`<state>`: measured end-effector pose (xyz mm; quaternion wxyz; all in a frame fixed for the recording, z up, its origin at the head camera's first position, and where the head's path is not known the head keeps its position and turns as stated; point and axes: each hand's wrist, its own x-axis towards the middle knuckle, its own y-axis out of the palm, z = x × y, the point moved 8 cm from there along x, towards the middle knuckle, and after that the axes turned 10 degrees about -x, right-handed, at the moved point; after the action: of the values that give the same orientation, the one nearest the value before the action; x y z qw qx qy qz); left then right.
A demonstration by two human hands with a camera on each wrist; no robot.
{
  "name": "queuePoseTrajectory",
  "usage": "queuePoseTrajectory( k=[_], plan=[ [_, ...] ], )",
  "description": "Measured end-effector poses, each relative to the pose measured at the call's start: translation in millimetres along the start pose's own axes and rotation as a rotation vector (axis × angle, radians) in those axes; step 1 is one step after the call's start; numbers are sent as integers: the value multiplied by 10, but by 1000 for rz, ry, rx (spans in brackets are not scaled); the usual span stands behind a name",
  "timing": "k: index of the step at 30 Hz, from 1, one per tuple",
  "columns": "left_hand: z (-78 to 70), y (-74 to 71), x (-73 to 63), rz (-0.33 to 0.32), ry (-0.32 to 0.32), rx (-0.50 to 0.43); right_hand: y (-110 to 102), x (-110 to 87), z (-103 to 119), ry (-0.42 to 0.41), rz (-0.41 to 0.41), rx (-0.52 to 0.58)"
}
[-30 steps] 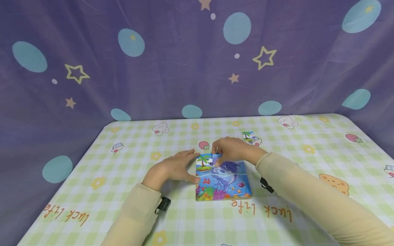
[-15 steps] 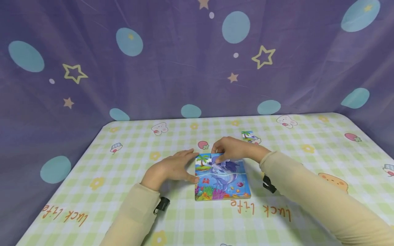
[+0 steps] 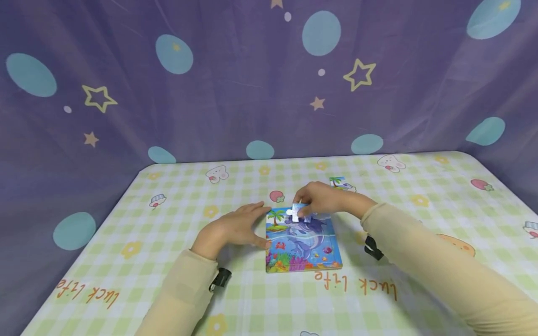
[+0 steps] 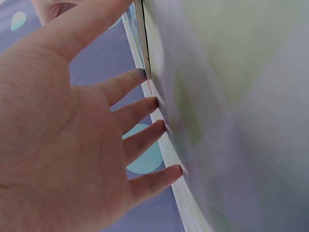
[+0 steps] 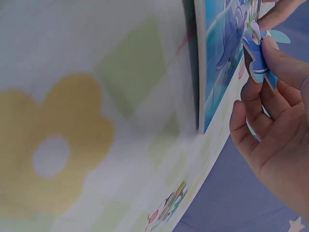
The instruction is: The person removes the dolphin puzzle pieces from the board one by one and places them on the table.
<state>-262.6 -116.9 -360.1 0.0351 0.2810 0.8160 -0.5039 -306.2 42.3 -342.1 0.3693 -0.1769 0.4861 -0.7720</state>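
At the left, the left hand (image 3: 235, 228) is laid beside the dolphin puzzle (image 3: 300, 254), which lies flat on the counter (image 3: 252, 303). Its fingers are spread wide, and nothing is held in that grip; the puzzle's left edge is touched by the thumb and its far left corner by the forefinger. If that touch were too light, the puzzle could be dragged or turned. Over the puzzle's far edge, a jigsaw piece (image 3: 296, 213) is held tilted. It is pinched by the right hand (image 3: 322, 198), the grip being closed to the piece's thickness between thumb and fingertips. It could be dropped through a slack pinch, or neighbouring pieces could be dislodged by its tabs; whether any are raised is hidden by the fingers. Beyond the right hand, a small palm-tree picture (image 3: 336, 181) is seen.
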Motion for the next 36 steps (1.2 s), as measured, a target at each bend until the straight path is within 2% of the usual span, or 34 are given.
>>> queuePoseTrajectory(
  k=[8,15,25,36],
  plan=[
    [-7,3,-11,5,8,4,-89,-94,-109,4,-33,-10],
    [2,6,-11,6,3,0,-191,-178,-218,3,-106,-22],
    [-6,2,-16,4,-1,-15,-333,-365,-424,51,-176,-39],
    [5,9,-5,8,-1,-18,-422,-571,-691,118,-193,-53]
  ],
)
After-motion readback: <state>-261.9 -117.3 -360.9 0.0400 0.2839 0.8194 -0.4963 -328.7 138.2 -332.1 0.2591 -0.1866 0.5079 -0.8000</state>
